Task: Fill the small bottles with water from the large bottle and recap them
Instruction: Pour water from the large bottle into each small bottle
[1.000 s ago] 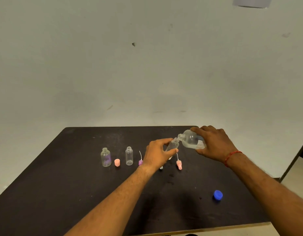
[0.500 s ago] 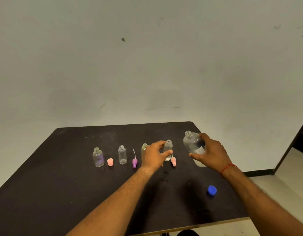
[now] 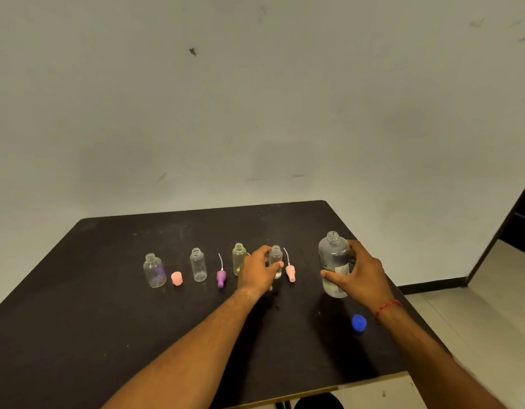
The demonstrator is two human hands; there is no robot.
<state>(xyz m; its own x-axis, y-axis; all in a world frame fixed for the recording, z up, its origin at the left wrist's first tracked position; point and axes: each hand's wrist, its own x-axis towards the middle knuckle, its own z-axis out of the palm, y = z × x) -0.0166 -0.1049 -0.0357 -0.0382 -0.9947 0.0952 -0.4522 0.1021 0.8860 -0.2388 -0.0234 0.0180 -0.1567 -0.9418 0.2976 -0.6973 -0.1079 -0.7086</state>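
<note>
My right hand (image 3: pixel 360 274) is wrapped around the large bottle (image 3: pixel 333 262), thumb across its front and fingers curled behind. The bottle stands upright on the black bench (image 3: pixel 107 335), at 3 o'clock in the row, uncapped, with clear water inside. Its blue cap (image 3: pixel 358 323) lies on the bench at 5 o'clock from the bottle, apart from it.

My left hand (image 3: pixel 257 273) is partly closed around a small clear bottle (image 3: pixel 275 259): the thumb tip presses its front, the fingers curve behind. This bottle stands upright with its mouth open. Whether it holds water cannot be told.

Just beside it at 3 o'clock lies a pale pink spray cap (image 3: pixel 290 273) with its thin tube pointing up. At 9 o'clock of my left hand stands a yellowish small bottle (image 3: pixel 239 258), partly hidden by the hand. Further toward 9 o'clock, in order: a purple spray cap (image 3: pixel 221 277), a clear small bottle (image 3: pixel 198 264), a pink cap (image 3: pixel 176 278), and a purple-tinted small bottle (image 3: pixel 154 270). All are uncapped and upright.
</note>
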